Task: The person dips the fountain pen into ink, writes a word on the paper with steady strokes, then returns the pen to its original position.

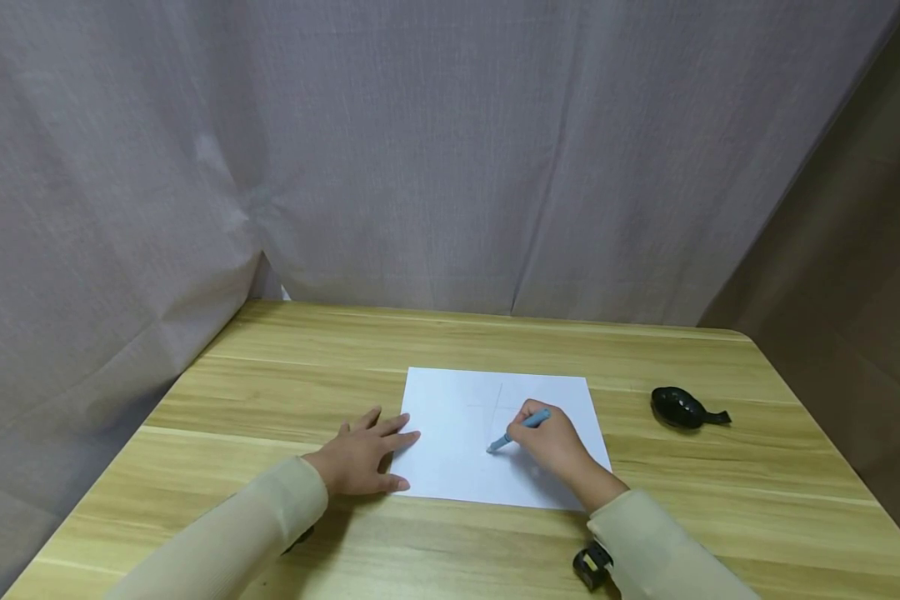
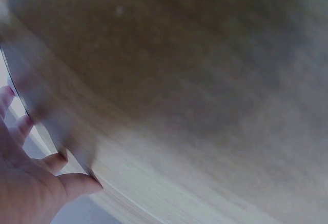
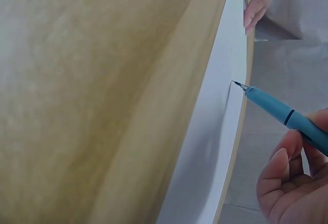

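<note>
A white sheet of paper (image 1: 450,433) lies on the wooden table, bearing a thin vertical line crossed by a fainter horizontal one. My right hand (image 1: 555,443) pinches a blue fountain pen (image 1: 521,429) over the sheet. In the right wrist view the pen's metal nib (image 3: 239,85) meets the paper, or is very close to it. With fingers spread, my left hand (image 1: 360,455) rests at the sheet's left edge, its fingertips on the paper. The left wrist view shows part of this left hand (image 2: 31,183) at the lower left.
To the right of the paper sits a glossy black object (image 1: 678,408), rounded with a narrow tail, its kind unclear. Grey curtains (image 1: 420,167) hang behind and left of the wooden table (image 1: 307,350); a darker drape (image 1: 855,333) hangs on the right.
</note>
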Available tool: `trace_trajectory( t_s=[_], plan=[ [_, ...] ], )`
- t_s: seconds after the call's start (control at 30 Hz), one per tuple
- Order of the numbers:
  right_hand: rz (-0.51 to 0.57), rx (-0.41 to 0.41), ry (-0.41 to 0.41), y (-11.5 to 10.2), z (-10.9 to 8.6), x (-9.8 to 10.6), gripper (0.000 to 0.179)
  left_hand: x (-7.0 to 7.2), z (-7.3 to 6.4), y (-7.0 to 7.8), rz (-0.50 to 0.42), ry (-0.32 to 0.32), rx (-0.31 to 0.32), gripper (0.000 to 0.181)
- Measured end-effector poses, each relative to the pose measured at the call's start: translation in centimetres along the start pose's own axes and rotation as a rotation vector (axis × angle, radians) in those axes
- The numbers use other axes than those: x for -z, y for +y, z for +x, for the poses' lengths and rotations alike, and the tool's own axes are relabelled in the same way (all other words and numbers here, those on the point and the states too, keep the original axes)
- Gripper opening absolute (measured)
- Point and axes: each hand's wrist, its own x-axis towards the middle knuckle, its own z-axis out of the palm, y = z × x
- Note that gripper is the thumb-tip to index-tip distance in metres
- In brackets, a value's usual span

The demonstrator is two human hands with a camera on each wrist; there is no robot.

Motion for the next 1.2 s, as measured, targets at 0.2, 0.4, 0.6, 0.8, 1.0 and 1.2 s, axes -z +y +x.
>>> trace_trajectory(
  t_s=[0.2,0.4,0.6,0.8,1.0,1.2],
  plan=[
    [0.002,0.006,0.003,0.0,-0.1,-0.1,0.012,0.1,0.0,0.0,-0.004,-0.001,0.0,0.073],
    [0.004,0.013,0.007,0.1,-0.2,-0.2,0.013,-0.1,0.1,-0.2,-0.003,-0.002,0.004,0.073],
    [0.004,0.015,0.007,0.1,-0.2,-0.1,0.012,-0.2,0.2,-0.3,0.002,0.001,0.009,0.073],
    [0.008,-0.003,0.005,0.1,-0.2,0.0,0.011,-0.1,0.2,-0.2,0.002,0.003,0.007,0.073],
    [0.03,-0.029,0.005,0.1,0.0,0.8,0.007,-0.1,0.2,-0.2,0.007,0.0,0.002,0.073],
    [0.037,-0.037,0.048,0.6,0.9,1.3,0.01,-0.1,0.1,-0.1,-0.001,-0.002,0.001,0.074]
  ],
)
